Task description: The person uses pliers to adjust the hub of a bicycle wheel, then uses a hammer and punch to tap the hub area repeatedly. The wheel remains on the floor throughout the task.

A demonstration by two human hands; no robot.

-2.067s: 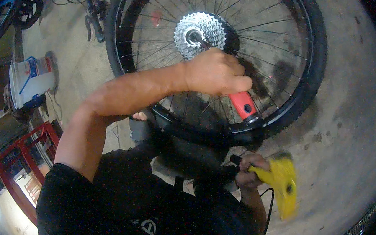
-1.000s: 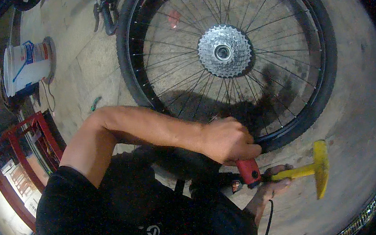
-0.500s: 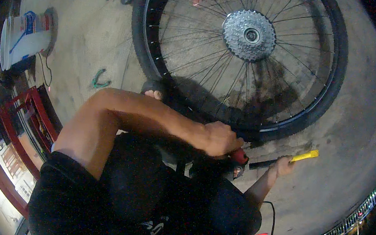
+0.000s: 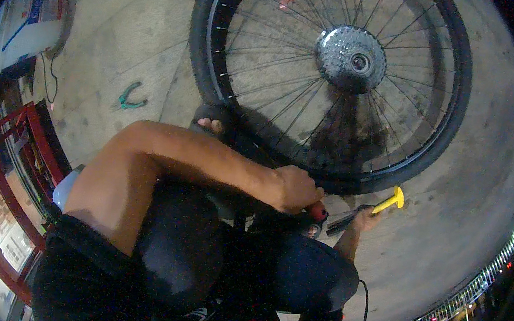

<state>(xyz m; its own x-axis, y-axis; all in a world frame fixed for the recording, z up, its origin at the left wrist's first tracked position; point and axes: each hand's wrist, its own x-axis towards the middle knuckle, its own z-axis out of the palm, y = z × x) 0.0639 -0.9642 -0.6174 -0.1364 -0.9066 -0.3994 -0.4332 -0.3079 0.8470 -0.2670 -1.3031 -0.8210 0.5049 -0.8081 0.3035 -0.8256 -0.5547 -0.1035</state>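
My left hand (image 4: 298, 190) is closed around a red piece (image 4: 316, 212) beside the near edge of a bicycle wheel (image 4: 422, 171); what the piece is, my fingers and the dark shapes there hide. To the right, my right hand (image 4: 366, 219) grips a hammer (image 4: 387, 204) by its black handle. Its yellow head points away from me to the upper right, just off the tyre. A silver cassette (image 4: 346, 57) sits at the wheel's hub, with thin dark spokes around it. Between my forearm and the tyre, toes of my foot (image 4: 210, 124) show.
Green pliers (image 4: 131, 96) lie on the concrete floor at left. Farther left stands a white bucket (image 4: 29, 30); nearer is a red metal frame (image 4: 32, 149). A black cable (image 4: 366, 303) curves beside my right knee. A lit fence (image 4: 467, 302) runs along the far right.
My right hand has moved left with the hammer, and the hammer has turned so its crosswise yellow head shows. My left hand stays at the red piece. The whole view has shifted slightly.
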